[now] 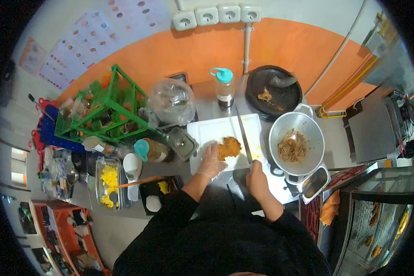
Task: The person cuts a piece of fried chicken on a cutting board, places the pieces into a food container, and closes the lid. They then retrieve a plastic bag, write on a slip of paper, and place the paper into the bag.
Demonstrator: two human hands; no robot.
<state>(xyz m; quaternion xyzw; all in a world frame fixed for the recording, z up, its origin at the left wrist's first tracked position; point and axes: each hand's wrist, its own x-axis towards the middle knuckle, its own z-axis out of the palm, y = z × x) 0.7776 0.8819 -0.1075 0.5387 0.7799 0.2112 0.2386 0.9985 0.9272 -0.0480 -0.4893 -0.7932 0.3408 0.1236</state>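
White board (211, 131) lies bare beyond cutlet (230, 147), knife (244, 135) near right edge.

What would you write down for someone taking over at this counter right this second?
Left hand: in a clear glove, resting on the fried piece on the white cutting board.
Right hand: grips the knife, blade along the piece's right edge, tip pointing away.
Metal bowl, right of the board, holds shredded food.
Done: piece on the board and steadied.
Left: the piece looks uncut; no slices are visible.
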